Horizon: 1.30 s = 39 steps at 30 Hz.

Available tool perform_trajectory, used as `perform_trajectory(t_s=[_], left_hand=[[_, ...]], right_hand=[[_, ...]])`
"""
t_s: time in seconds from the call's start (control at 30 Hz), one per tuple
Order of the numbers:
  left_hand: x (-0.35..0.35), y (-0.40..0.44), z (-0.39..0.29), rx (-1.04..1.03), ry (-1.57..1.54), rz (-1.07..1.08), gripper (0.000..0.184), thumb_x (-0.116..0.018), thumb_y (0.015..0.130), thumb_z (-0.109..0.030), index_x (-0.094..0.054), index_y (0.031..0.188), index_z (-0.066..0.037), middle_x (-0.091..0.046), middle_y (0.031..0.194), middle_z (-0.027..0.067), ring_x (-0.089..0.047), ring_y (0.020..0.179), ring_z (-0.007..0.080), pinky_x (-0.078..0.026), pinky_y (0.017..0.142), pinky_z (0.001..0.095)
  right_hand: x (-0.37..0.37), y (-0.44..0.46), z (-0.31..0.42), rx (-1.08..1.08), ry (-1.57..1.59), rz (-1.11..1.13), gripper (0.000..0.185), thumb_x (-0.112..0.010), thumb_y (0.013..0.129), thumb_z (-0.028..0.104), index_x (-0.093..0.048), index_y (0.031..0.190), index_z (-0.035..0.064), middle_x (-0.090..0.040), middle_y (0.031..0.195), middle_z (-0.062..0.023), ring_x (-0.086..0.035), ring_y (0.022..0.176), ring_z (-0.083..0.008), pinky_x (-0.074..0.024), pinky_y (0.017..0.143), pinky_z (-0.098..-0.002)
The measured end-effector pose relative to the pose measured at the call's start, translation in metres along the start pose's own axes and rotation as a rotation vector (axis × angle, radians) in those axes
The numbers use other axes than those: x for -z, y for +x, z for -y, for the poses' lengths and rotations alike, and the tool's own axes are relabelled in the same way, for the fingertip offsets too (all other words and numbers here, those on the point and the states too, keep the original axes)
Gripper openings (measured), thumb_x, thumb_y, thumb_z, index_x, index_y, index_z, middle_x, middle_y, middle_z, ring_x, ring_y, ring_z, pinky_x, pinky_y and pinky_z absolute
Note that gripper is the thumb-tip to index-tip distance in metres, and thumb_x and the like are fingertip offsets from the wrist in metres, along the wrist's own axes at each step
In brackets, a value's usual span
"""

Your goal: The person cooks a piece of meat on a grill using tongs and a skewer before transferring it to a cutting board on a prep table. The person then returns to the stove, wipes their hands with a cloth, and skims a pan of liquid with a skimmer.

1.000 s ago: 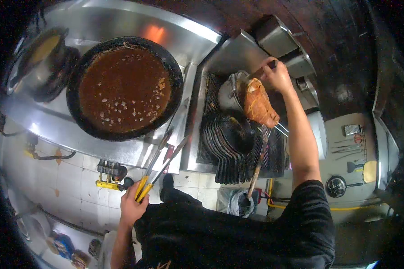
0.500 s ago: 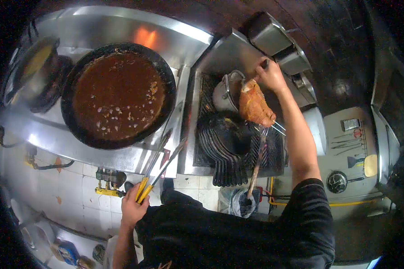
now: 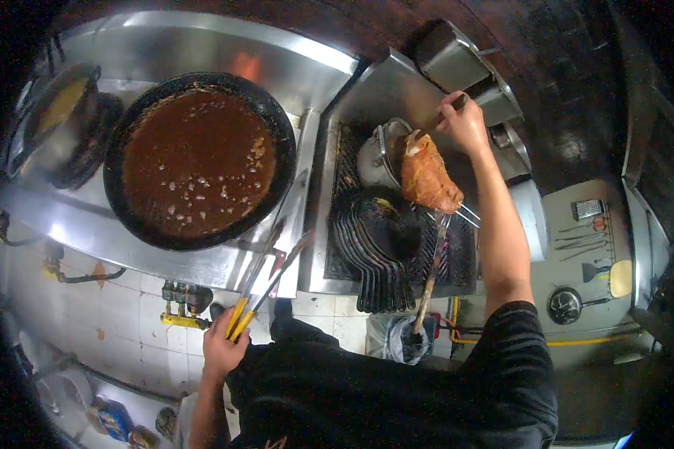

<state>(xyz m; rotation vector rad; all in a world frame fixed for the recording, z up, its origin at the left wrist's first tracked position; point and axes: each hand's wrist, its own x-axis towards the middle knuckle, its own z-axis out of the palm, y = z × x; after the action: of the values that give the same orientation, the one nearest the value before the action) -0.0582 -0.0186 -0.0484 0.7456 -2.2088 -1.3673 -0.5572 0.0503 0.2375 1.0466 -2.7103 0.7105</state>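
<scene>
My right hand (image 3: 463,122) is closed around the brown handle of a meat fork (image 3: 438,120) over the grill. A large piece of browned meat (image 3: 427,178) is skewered on it, with two metal tines poking out at the lower right end. Down by my waist, my left hand (image 3: 223,346) grips a pair of metal tongs (image 3: 256,278) with yellow handles. Their arms point up and are apart at the tips. To the left is a wide black pan (image 3: 112,176) of dark brown sauce with pale bits floating in it.
Below the meat, several black skillets (image 3: 367,254) lie stacked on the grill, beside a metal pot (image 3: 376,157) and a long stick (image 3: 432,288). Steel containers (image 3: 451,60) line the back right. A lined bin (image 3: 382,337) stands below; utensils and a small pan (image 3: 563,305) are at right.
My right hand has moved slightly up and right, and the fork's handle now shows more clearly. The meat has shifted a little rightward. My left hand with the tongs has hardly moved.
</scene>
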Motion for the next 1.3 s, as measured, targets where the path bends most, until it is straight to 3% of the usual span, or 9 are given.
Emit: perform_trajectory(t_s=[0.23, 0.47, 0.6, 0.63, 0.77, 1.2, 1.23, 1.27, 1.3], left_hand=[[0.000, -0.005, 0.001, -0.005, -0.005, -0.006, 0.049, -0.068, 0.068, -0.011, -0.051, 0.113, 0.001, -0.059, 0.102, 0.0211, -0.059, 0.089, 0.0378, -0.048, 0.078, 0.0417], [0.005, -0.004, -0.004, 0.012, -0.005, 0.030, 0.049, -0.068, 0.069, -0.011, -0.051, 0.112, 0.002, -0.059, 0.103, 0.0221, -0.058, 0.090, 0.0389, -0.048, 0.078, 0.0416], [0.003, -0.007, 0.000, -0.042, 0.034, 0.014, 0.048, -0.068, 0.069, -0.011, -0.051, 0.112, 0.003, -0.059, 0.102, 0.0228, -0.058, 0.091, 0.0387, -0.049, 0.078, 0.0409], [0.003, -0.006, 0.000, -0.045, 0.045, 0.011, 0.048, -0.068, 0.069, -0.011, -0.051, 0.112, 0.003, -0.059, 0.102, 0.0230, -0.059, 0.091, 0.0387, -0.049, 0.078, 0.0407], [0.006, -0.005, -0.006, -0.005, 0.032, 0.006, 0.049, -0.068, 0.069, -0.012, -0.051, 0.112, 0.003, -0.059, 0.102, 0.0227, -0.059, 0.091, 0.0385, -0.049, 0.079, 0.0414], [0.003, -0.008, -0.003, -0.011, 0.044, -0.009, 0.049, -0.069, 0.068, -0.012, -0.052, 0.112, 0.001, -0.059, 0.104, 0.0215, -0.059, 0.091, 0.0375, -0.049, 0.079, 0.0407], [0.004, -0.007, -0.005, -0.008, 0.037, -0.006, 0.049, -0.069, 0.068, -0.012, -0.052, 0.112, 0.001, -0.059, 0.104, 0.0215, -0.059, 0.091, 0.0375, -0.049, 0.079, 0.0407], [0.004, -0.007, -0.004, -0.008, 0.040, -0.006, 0.049, -0.068, 0.068, -0.012, -0.052, 0.112, 0.001, -0.059, 0.103, 0.0214, -0.059, 0.091, 0.0374, -0.049, 0.079, 0.0406], [0.004, -0.007, -0.003, -0.009, 0.042, -0.005, 0.048, -0.068, 0.068, -0.012, -0.052, 0.112, 0.001, -0.060, 0.103, 0.0214, -0.059, 0.091, 0.0372, -0.049, 0.079, 0.0406]], right_hand=[[-0.008, -0.005, 0.002, 0.028, 0.000, -0.019, 0.016, -0.053, 0.083, 0.014, -0.054, 0.087, -0.0022, -0.063, 0.070, -0.0182, -0.064, 0.057, -0.0247, -0.0503, 0.059, -0.0367], [-0.023, 0.000, -0.006, 0.193, -0.097, -0.076, 0.011, -0.052, 0.081, 0.011, -0.053, 0.086, 0.0007, -0.061, 0.065, -0.0125, -0.063, 0.058, -0.0181, -0.0484, 0.056, -0.0326], [-0.027, 0.002, -0.012, 0.079, -0.121, 0.080, 0.023, -0.055, 0.082, 0.020, -0.055, 0.094, 0.0003, -0.062, 0.075, -0.0223, -0.063, 0.071, -0.0353, -0.0480, 0.068, -0.0425], [-0.037, 0.009, -0.032, 0.215, -0.178, -0.017, 0.023, -0.055, 0.082, 0.019, -0.055, 0.094, 0.0000, -0.062, 0.076, -0.0229, -0.062, 0.073, -0.0371, -0.0478, 0.068, -0.0425], [-0.016, -0.007, 0.009, 0.023, 0.019, 0.098, 0.021, -0.057, 0.080, 0.016, -0.054, 0.094, -0.0001, -0.060, 0.078, -0.0240, -0.057, 0.082, -0.0424, -0.0452, 0.071, -0.0461], [-0.014, 0.002, -0.022, 0.292, -0.099, -0.087, 0.016, -0.056, 0.080, 0.013, -0.055, 0.092, 0.0010, -0.062, 0.081, -0.0233, -0.062, 0.078, -0.0349, -0.0487, 0.070, -0.0391], [-0.001, -0.001, -0.015, 0.249, -0.005, -0.024, 0.015, -0.056, 0.081, 0.012, -0.055, 0.091, 0.0002, -0.062, 0.079, -0.0211, -0.065, 0.072, -0.0287, -0.0499, 0.066, -0.0361], [0.012, -0.011, 0.001, 0.070, 0.109, 0.087, 0.009, -0.050, 0.085, 0.008, -0.055, 0.088, 0.0009, -0.061, 0.077, -0.0072, -0.061, 0.062, -0.0139, -0.0486, 0.058, -0.0275], [0.019, -0.021, 0.000, 0.046, 0.202, 0.204, 0.009, -0.050, 0.085, 0.008, -0.055, 0.089, 0.0011, -0.061, 0.077, -0.0071, -0.061, 0.062, -0.0138, -0.0487, 0.058, -0.0277]])
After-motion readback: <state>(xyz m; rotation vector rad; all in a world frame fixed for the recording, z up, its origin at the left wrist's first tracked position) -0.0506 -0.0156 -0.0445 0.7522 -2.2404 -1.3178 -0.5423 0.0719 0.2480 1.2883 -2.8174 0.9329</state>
